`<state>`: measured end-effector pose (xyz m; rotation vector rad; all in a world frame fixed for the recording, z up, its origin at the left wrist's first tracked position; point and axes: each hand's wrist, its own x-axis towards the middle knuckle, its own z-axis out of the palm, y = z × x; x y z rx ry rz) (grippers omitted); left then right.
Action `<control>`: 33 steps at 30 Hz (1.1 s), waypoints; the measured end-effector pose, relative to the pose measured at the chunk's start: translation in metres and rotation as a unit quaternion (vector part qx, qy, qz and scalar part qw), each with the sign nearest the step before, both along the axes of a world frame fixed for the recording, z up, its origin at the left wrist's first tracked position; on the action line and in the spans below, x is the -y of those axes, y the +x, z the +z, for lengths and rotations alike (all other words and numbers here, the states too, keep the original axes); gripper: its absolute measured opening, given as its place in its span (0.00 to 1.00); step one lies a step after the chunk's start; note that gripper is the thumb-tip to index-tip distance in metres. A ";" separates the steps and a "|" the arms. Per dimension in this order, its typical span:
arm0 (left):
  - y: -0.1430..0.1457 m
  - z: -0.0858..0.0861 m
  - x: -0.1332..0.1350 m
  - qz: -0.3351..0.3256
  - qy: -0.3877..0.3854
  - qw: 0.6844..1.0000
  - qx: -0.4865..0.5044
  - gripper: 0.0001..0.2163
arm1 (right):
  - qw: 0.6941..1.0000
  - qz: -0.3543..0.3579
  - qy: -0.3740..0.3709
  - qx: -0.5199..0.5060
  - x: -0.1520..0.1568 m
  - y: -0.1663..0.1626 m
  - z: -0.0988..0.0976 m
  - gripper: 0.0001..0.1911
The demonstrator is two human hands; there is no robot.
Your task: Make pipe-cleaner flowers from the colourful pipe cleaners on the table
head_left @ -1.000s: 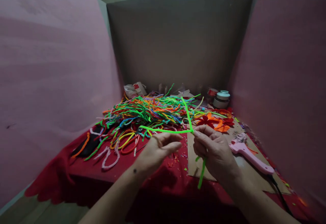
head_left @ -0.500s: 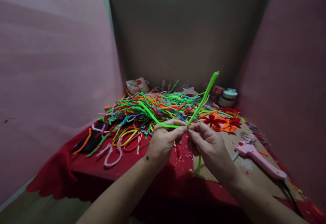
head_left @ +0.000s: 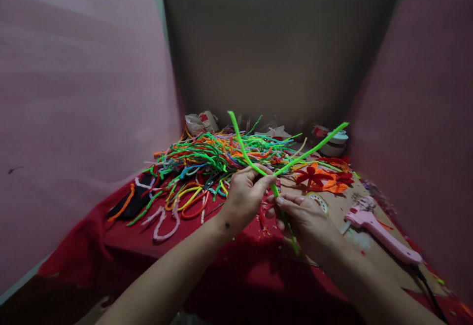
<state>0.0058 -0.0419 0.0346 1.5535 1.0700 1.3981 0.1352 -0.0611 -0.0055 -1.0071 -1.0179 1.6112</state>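
Observation:
Bright green pipe cleaners form a Y shape in front of me, two arms spreading upward and a stem running down. My left hand pinches them near the fork, between thumb and fingers. Just below the fork, my right hand is closed on the stem, whose lower end sticks out beneath the fingers. Behind the hands lies a big tangled heap of coloured pipe cleaners. Red and orange pipe cleaner flowers rest beyond my right hand.
A pink glue gun with a black cord lies on a cardboard sheet at the right. Scissors with red and yellow handles sit on the red tablecloth. A lidded jar stands at the back right; pink walls flank the table.
The left green arm has swung up and the right one has tilted outward and lower. My right hand has slid down from the fork onto the stem.

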 end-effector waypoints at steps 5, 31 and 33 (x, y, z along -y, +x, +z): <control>-0.004 -0.007 -0.008 0.011 0.033 0.997 -0.063 0.05 | 0.994 0.035 0.053 0.091 0.009 -0.007 0.003 0.17; -0.005 -0.022 -0.057 -0.047 -0.080 0.993 0.066 0.10 | 0.989 0.116 -0.033 -0.084 0.014 0.002 -0.011 0.12; -0.007 -0.025 -0.058 -0.036 -0.073 0.994 0.074 0.10 | 0.989 0.108 -0.039 -0.089 0.014 0.000 -0.013 0.11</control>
